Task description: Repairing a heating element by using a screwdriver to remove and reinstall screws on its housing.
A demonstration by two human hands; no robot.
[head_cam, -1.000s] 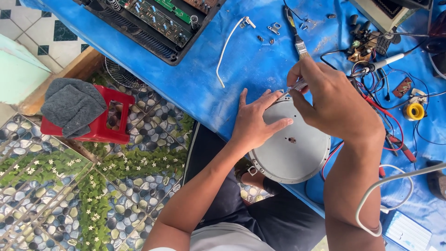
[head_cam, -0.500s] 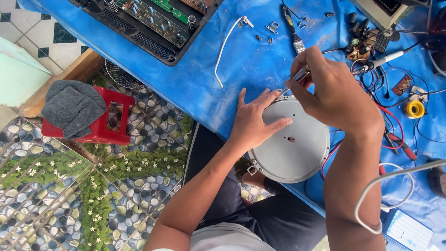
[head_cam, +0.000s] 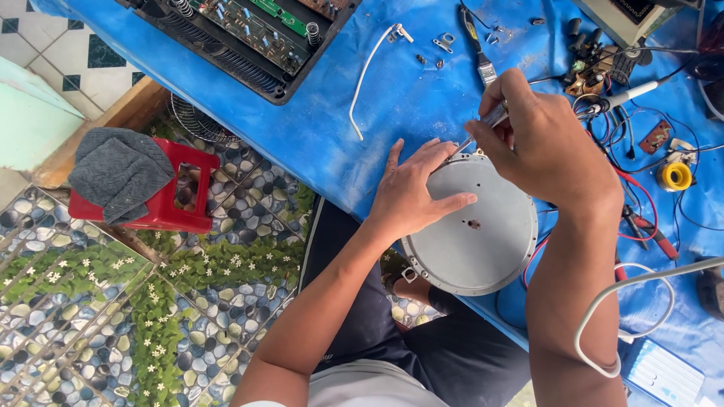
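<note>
- The person is sitting at the near edge of a bright blue work table (head_cam: 362,136); a round, flat, grey metal disc (head_cam: 483,241) with a small hole at its middle is lying on that edge, partly overhanging it above the person's lap.
- The left hand (head_cam: 413,194) is resting flat on the left part of the disc, fingers spread and pressing down, not clenched around anything; it is steadying the plate rather than grasping it.
- The right hand (head_cam: 543,143) is hovering over the far rim of the disc, fingers pinched tightly around a slim silver-shafted tool (head_cam: 483,126); the tool's tip is touching the disc's far rim just beside the left fingertips.
- Far and to the left, an open black electronics chassis with green circuit boards and coiled springs (head_cam: 256,38) is lying on the table; a curved white cable (head_cam: 369,68) is lying just right of it.
- A small paintbrush with a dark handle (head_cam: 477,41) is lying beyond the right hand; a tangle of red and black wires (head_cam: 626,173) and a yellow spool (head_cam: 674,176) are sitting to the right.
- On the pebble-patterned floor at the left, a red plastic stool (head_cam: 181,203) is carrying a folded grey cloth (head_cam: 121,173).
</note>
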